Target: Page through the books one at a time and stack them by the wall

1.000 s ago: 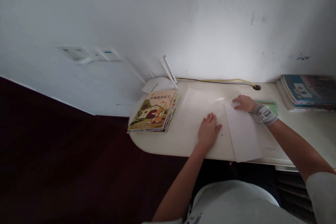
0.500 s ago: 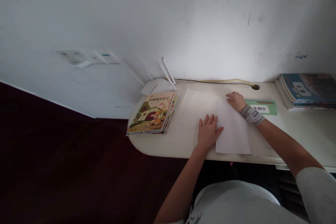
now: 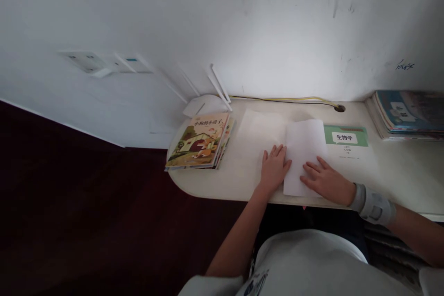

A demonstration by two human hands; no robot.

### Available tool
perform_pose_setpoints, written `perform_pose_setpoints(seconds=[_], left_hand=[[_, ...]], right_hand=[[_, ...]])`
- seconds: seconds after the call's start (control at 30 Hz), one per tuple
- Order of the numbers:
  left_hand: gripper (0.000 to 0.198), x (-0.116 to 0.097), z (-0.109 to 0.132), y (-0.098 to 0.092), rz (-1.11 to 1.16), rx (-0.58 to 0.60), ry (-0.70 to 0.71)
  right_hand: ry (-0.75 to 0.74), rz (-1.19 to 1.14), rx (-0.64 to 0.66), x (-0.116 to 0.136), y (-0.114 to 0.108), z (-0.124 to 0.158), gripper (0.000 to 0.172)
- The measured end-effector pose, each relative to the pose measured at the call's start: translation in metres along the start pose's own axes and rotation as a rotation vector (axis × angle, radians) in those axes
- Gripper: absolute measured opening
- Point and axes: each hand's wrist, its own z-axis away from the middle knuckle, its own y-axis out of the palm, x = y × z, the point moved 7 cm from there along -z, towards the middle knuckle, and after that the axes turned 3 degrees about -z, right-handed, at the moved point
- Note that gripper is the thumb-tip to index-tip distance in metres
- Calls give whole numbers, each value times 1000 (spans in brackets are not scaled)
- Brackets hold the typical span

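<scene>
A biology textbook (image 3: 350,150) with a green band across its cover lies flat on the white desk (image 3: 222,185). White paper (image 3: 301,145) covers the left part of that cover. My right hand (image 3: 328,181), with a grey wrist wrap, rests palm down with fingers spread on the paper's lower part. My left hand (image 3: 273,169) lies flat beside the paper's left edge, its thumb at that edge. Neither hand grasps anything. A pale sheet (image 3: 255,129) seems to extend left of the book; its limits are faint.
Picture books (image 3: 199,143) are stacked at the rounded left end, before a white router (image 3: 204,104) with upright antennas. More books (image 3: 412,113) are piled at the right. Cables (image 3: 284,100) run along the wall to a round desk hole (image 3: 340,108).
My right hand has slid from the paper's top edge down toward its lower part, uncovering more of the textbook cover. My left hand stays nearly in place. The view has shifted slightly.
</scene>
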Motion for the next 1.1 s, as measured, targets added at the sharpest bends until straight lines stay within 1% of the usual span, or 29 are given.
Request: perform_pose_setpoints(seconds=[0.1, 0.2, 0.27, 0.3, 0.37, 0.43, 0.47, 0.5, 0.53, 0.63, 0.7, 0.77, 0.83, 0.97, 1.03, 1.1], left_hand=[[49, -4, 4, -3, -20, 46, 19], [59, -11, 16, -5, -88, 91, 75], [63, -14, 26, -9, -128, 79, 105], [62, -14, 31, -12, -141, 64, 102], [56, -11, 41, -18, -158, 43, 51], [49, -7, 51, -19, -154, 60, -22], [48, -6, 54, -19, -136, 79, -49], [49, -6, 58, -17, -103, 98, -65], [50, -6, 60, -16, -58, 113, -74], [51, -4, 64, -15, 127, 120, -98], [49, -1, 64, -17, 272, 114, -120], [48, 1, 64, -22, 394, 114, -119], [47, 1, 65, -29, 435, 115, -101], [49, -3, 68, -36, 347, 127, -73], [49, -6, 68, -33, 299, 142, -55], [48, -9, 65, -26, 238, 153, -30]], right_hand=[[78, 11, 7, -5, 7, -6, 37], [143, 11, 36, -10, 6, -14, 55], [177, 12, 66, -12, 5, -18, 63], [195, 7, 80, -13, 5, -19, 66], [230, -12, 100, -12, 7, -20, 77], [261, -39, 101, -10, 9, -20, 89], [270, -51, 95, -8, 10, -21, 93], [269, -61, 85, -6, 10, -21, 92], [259, -68, 74, -4, 11, -22, 86], [226, -76, 51, 1, 12, -24, 59], [241, -81, 55, 0, 14, -24, 51], [286, -89, 63, -3, 16, -25, 52], [329, -105, 71, -5, 16, -27, 56], [423, -138, 78, -8, 14, -32, 64], [455, -149, 62, -6, 12, -35, 67], [436, -167, 34, -2, 10, -37, 66]])
